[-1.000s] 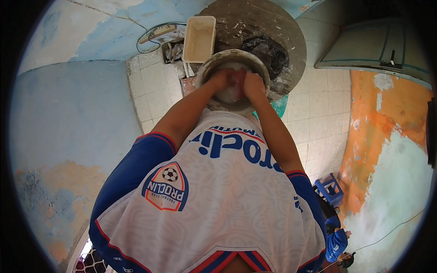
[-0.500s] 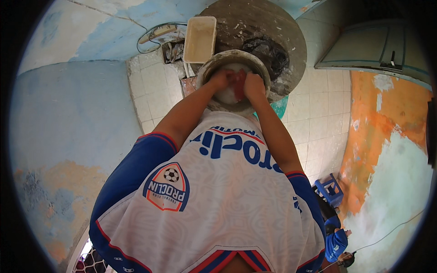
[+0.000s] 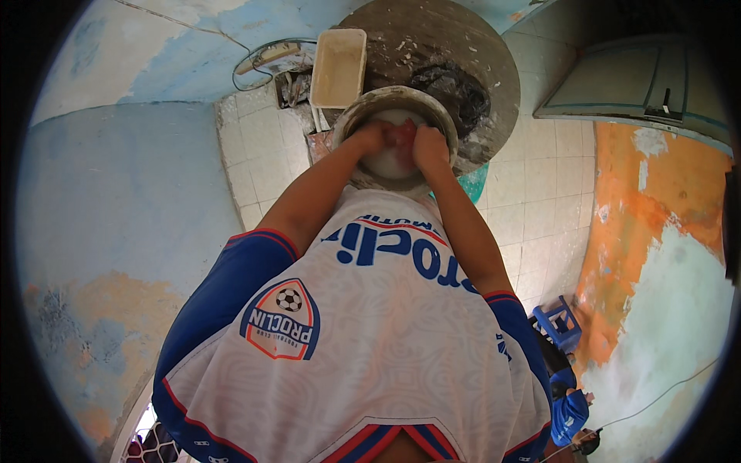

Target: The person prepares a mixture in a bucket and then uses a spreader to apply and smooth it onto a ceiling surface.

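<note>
A round bucket [image 3: 400, 93] with a grey-stained rim stands just in front of me, with cloudy whitish liquid [image 3: 386, 163] in it. Both my hands reach inside, over the liquid. Between them is a soft red item [image 3: 404, 137] that looks like a wet cloth or sponge; its exact kind is not clear. My left hand [image 3: 372, 137] is closed at its left side. Against its right side, my right hand [image 3: 431, 147] is curled with the knuckles up. The fingertips of both hands are mostly hidden.
Beyond the bucket lies a round, dirty board [image 3: 455, 42] bearing a crumpled black plastic bag [image 3: 455, 89]. A cream rectangular tub [image 3: 339, 69] sits at its left, near a cable [image 3: 239, 68]. Behind at right are a blue stool [image 3: 557, 324] and another person [image 3: 570, 409].
The red item hung lower and longer in the bucket; now it is bunched up higher between my hands. My left hand has shifted slightly.
</note>
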`<action>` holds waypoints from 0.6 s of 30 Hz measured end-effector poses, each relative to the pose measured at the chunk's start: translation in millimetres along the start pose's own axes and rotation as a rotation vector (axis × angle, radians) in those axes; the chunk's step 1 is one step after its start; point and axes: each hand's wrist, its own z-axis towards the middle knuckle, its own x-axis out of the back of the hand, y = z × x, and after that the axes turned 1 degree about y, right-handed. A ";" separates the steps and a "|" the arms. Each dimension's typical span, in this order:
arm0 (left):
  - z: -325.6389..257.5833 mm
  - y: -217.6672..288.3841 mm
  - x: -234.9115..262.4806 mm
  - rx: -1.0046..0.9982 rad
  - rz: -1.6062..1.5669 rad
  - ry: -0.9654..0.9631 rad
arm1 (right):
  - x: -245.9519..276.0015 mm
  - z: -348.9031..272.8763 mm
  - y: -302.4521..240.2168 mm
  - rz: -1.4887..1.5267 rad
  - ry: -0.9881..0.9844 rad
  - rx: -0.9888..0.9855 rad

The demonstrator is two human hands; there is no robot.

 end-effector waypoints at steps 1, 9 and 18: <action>11.6 -32.9 -14.9 -0.126 0.113 0.127 | 5.4 -3.1 -9.2 -0.003 -0.020 0.007; 4.4 0.9 -11.8 0.100 -0.169 0.203 | -0.4 3.0 -2.0 0.013 -0.017 -0.042; 3.5 9.2 -10.4 0.110 -0.970 0.140 | 2.9 1.0 -1.3 0.020 -0.044 0.006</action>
